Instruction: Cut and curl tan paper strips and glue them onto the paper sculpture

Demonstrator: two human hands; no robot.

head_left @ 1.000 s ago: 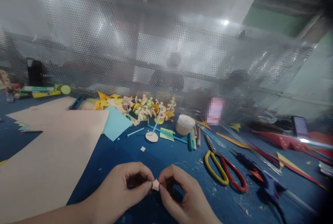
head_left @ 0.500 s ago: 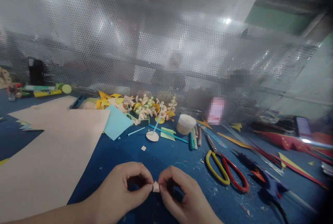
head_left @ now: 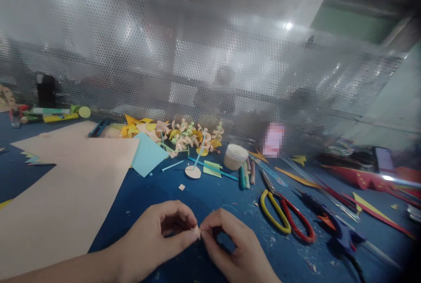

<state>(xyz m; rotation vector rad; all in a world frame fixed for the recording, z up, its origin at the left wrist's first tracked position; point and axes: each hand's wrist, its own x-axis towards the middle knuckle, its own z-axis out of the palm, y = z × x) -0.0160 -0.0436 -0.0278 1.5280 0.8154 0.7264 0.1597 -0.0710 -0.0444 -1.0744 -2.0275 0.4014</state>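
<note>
A tiny folded piece of pale pink paper (head_left: 197,232) is pinched low in the middle of the view. My left hand (head_left: 161,232) grips it between thumb and forefinger, the fingertips covering part of it. From the other side, my right hand (head_left: 235,241) is closed in a pinch at the piece's right edge. Past the hands on the blue table (head_left: 158,199) lie a small pale paper square (head_left: 181,187) and a pale paper disc (head_left: 192,171) with a thin blue strip standing up from it.
Large pink paper sheets (head_left: 82,186) and a light blue sheet (head_left: 148,153) cover the left. Scissors (head_left: 286,213) and a blue glue gun (head_left: 338,228) lie right. Behind are a white-lidded tub (head_left: 236,157), curled paper pieces (head_left: 184,136) and a perforated metal screen (head_left: 138,55).
The paper piece has turned and tilted between my fingertips, and less of it shows. My left fingertips have shifted slightly right, closer to the right hand.
</note>
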